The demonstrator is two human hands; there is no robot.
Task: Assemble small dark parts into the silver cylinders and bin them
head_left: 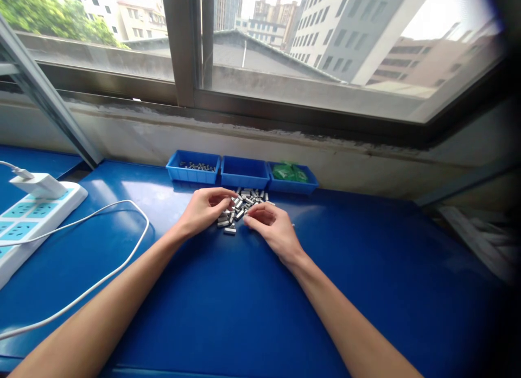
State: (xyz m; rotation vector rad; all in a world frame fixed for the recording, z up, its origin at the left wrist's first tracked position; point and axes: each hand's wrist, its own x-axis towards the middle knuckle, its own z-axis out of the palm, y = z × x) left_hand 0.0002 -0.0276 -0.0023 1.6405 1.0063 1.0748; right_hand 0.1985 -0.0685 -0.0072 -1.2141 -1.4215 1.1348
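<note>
A loose pile of short silvery metal pieces [239, 215], shaped like small cylinders or standoffs, lies on the blue tabletop [228, 313]. At the pile's left side is my left hand [207, 208], its fingers curled and the thumb drawn close to the fingertips. My right hand [273, 226] reaches in from the right, with thumb and forefinger brought together at the pile's edge. Whatever either hand pinches is too small to make out. One metal piece [230, 231] lies at the near edge of the pile.
Behind the pile stand three blue bins: the left bin [191, 175] holds small metal parts, the middle bin [244, 180] shows a bare inside, the right bin [293, 187] holds green packets [287, 172]. A power strip [44, 215] and white cable [134, 242] lie left.
</note>
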